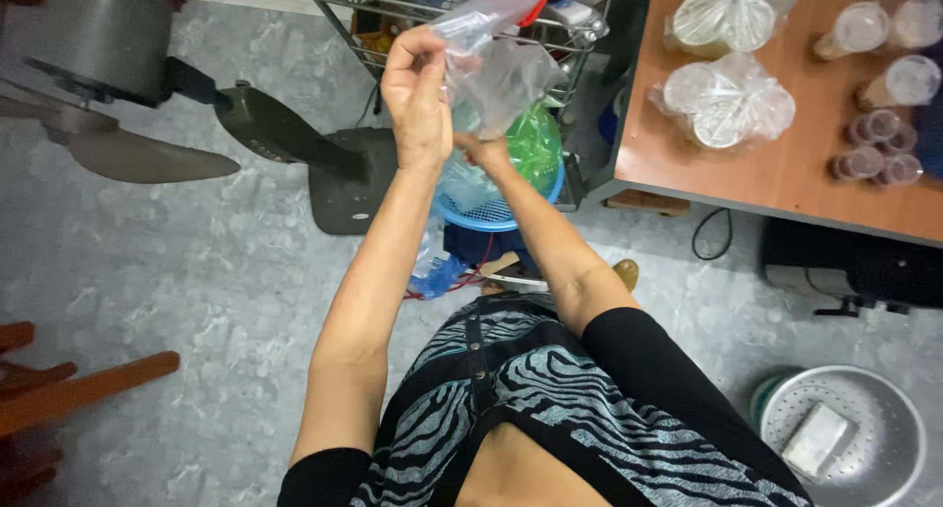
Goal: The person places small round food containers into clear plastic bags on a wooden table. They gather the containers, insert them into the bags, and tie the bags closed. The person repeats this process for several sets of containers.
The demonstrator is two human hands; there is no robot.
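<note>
My left hand (416,89) is raised in front of me, its fingers pinched on the top edge of a clear plastic bag (501,70). My right hand (481,148) reaches up from below, and its fingers are hidden inside or behind the bag's lower part. The bag hangs crumpled between both hands. Just below it stands a blue plastic basket (491,214) holding green and clear bags (535,143).
A wire rack (349,6) stands behind the bag. A floor fan (177,84) is at left, its base (344,188) near the basket. A wooden table (776,173) at right carries bagged lids and plastic cups. A metal colander (864,438) sits on the floor at lower right.
</note>
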